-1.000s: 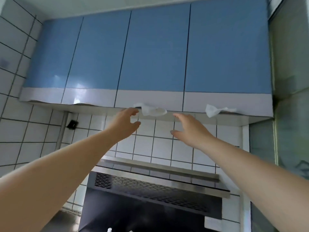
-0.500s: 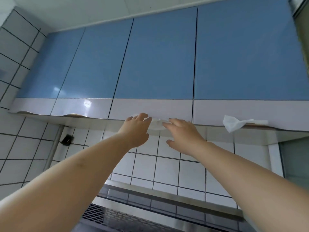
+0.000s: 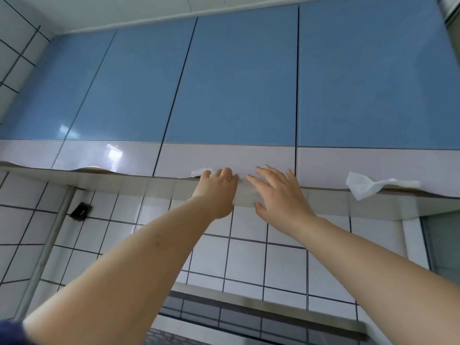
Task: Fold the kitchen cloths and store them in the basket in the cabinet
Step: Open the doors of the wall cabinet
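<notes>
Head view looks up at a row of blue wall cabinet doors (image 3: pixel 236 80) with white lower bands, all closed. Both bare arms reach up to the bottom edge of the second door from the right. The left hand (image 3: pixel 216 189) has its fingers (image 3: pixel 225 173) curled over the door's lower edge, where a white cloth (image 3: pixel 202 171) is tucked; the fingers lie on that cloth, but whether they pinch it cannot be told. The right hand (image 3: pixel 278 192), just beside the left, is spread with straight fingers (image 3: pixel 261 170) laid against the same white band, holding nothing. A second white cloth (image 3: pixel 366 186) hangs from under the rightmost door, well apart from both hands, one crumpled corner drooping below the edge. Beneath the cabinets runs a white tiled wall (image 3: pixel 249 260), with a metal pipe (image 3: pixel 47 247) at the left. No basket can be seen.
</notes>
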Available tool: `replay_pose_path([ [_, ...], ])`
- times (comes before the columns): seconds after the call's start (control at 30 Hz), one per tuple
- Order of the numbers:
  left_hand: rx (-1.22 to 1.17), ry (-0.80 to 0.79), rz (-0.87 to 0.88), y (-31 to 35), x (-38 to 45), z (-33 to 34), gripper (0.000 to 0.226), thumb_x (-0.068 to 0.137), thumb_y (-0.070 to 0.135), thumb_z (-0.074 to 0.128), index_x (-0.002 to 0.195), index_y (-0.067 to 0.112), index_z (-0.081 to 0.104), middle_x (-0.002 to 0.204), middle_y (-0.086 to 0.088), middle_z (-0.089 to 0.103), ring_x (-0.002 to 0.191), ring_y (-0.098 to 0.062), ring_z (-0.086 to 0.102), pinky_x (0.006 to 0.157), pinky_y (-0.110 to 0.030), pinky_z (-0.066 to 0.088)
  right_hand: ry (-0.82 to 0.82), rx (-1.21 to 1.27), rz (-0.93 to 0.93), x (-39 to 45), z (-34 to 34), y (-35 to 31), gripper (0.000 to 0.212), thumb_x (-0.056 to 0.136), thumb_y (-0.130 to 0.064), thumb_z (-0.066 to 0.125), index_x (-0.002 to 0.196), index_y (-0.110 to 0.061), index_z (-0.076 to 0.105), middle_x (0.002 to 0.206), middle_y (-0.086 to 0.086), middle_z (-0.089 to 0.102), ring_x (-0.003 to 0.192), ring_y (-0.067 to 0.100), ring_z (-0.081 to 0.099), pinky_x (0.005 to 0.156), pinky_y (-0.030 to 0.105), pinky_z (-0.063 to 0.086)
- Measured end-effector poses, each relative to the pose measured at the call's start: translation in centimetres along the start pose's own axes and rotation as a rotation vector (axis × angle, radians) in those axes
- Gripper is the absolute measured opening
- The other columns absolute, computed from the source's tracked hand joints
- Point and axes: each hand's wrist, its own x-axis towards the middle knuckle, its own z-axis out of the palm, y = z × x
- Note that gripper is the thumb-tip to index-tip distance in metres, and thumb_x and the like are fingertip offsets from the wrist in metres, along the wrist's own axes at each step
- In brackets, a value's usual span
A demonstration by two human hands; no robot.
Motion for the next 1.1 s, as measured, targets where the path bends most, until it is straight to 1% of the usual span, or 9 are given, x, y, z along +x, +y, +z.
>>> replay_pose_path([
  [0.23,-0.003,-0.060,-0.102,-0.1,0.4,-3.5,0.044,0.089,0.031,0.051,0.126,0.010,0.040,0.124,-0.009,0.045,0.115,-0.026,0.048,0.090,-0.036,0.037,0.027,0.145,0.342,-1.1,-2.2,0.2,0.074,0.088,-0.040,0.055,0.148,-0.029,0.014,0.157,0.011,-0.008,0.144,0.027,0.002,0.114,0.050,0.007],
  [0.33,-0.043,0.054,-0.132,-1.5,-1.2,-4.4,0.045,0.091,0.042,0.049,0.122,0.011,0.042,0.121,-0.007,0.048,0.111,-0.025,0.050,0.089,-0.036,0.038,0.158,0.483,0.416,-1.0,-3.9,-1.4,0.070,0.087,-0.034,0.061,0.146,-0.029,0.023,0.157,0.011,0.003,0.142,0.029,0.016,0.114,0.048,0.020],
  [0.47,-0.150,0.173,-0.217,-3.3,-2.9,-6.0,0.045,0.090,0.051,0.049,0.114,0.013,0.047,0.113,-0.004,0.053,0.104,-0.023,0.055,0.086,-0.035,0.039,0.481,0.863,0.356,-0.5,-6.8,-4.8,0.061,0.084,-0.016,0.065,0.139,-0.021,0.040,0.149,0.010,0.024,0.130,0.012,0.031,0.098,0.000,0.021],
  [0.53,-0.209,0.203,-0.254,-4.3,-3.6,-6.6,0.046,0.088,0.054,0.051,0.109,0.013,0.049,0.108,-0.003,0.055,0.098,-0.023,0.056,0.081,-0.035,0.041,0.554,1.004,0.323,-0.3,-8.0,-6.4,0.061,0.084,-0.012,0.065,0.138,-0.018,0.039,0.145,0.007,0.029,0.118,-0.005,0.031,0.086,-0.009,0.020],
  [0.63,-0.299,0.273,-0.318,-6.0,-4.7,-7.2,0.042,0.084,0.057,0.054,0.096,0.016,0.049,0.092,0.003,0.051,0.076,-0.019,0.050,0.067,-0.030,0.035,0.603,1.223,0.289,0.5,-9.8,-8.9,0.066,0.084,-0.015,0.066,0.140,-0.021,0.032,0.139,-0.002,0.034,0.113,-0.015,0.033,0.095,0.000,0.032],
  [0.73,-0.372,0.304,-0.407,-7.7,-5.6,-7.8,0.033,0.081,0.052,0.049,0.083,0.020,0.041,0.080,0.009,0.043,0.068,-0.020,0.049,0.062,-0.030,0.033,0.597,1.344,0.195,1.0,-10.9,-11.5,0.069,0.084,-0.014,0.066,0.142,-0.022,0.029,0.143,-0.004,0.036,0.132,0.004,0.034,0.108,0.034,0.040],
  [0.8,-0.375,0.288,-0.434,-9.0,-6.5,-8.1,0.034,0.079,0.052,0.038,0.085,0.018,0.043,0.083,0.007,0.044,0.076,-0.023,0.054,0.064,-0.031,0.038,0.587,1.378,0.078,1.5,-11.2,-13.4,0.070,0.085,-0.012,0.065,0.144,-0.020,0.027,0.146,-0.009,0.035,0.136,0.004,0.030,0.112,0.033,0.034],
  [0.9,-0.550,0.322,-0.431,-11.2,-8.2,-8.2,0.038,0.081,0.039,0.039,0.100,0.009,0.052,0.097,-0.004,0.055,0.093,-0.029,0.057,0.080,-0.040,0.050,0.597,1.379,-0.020,2.8,-11.2,-16.4,0.071,0.087,-0.012,0.063,0.146,-0.019,0.024,0.141,-0.022,0.031,0.134,-0.008,0.025,0.112,0.014,0.024],
  [1.1,-0.904,0.448,-0.484,-15.4,-11.5,-7.6,0.017,0.084,0.016,0.057,0.100,0.017,0.053,0.110,-0.012,0.061,0.103,-0.028,0.059,0.090,-0.047,0.049,0.436,1.303,0.019,6.4,-8.4,-23.3,0.053,0.085,-0.017,0.063,0.135,-0.015,0.044,0.135,0.001,0.045,0.125,0.012,0.043,0.106,0.034,0.040],
])
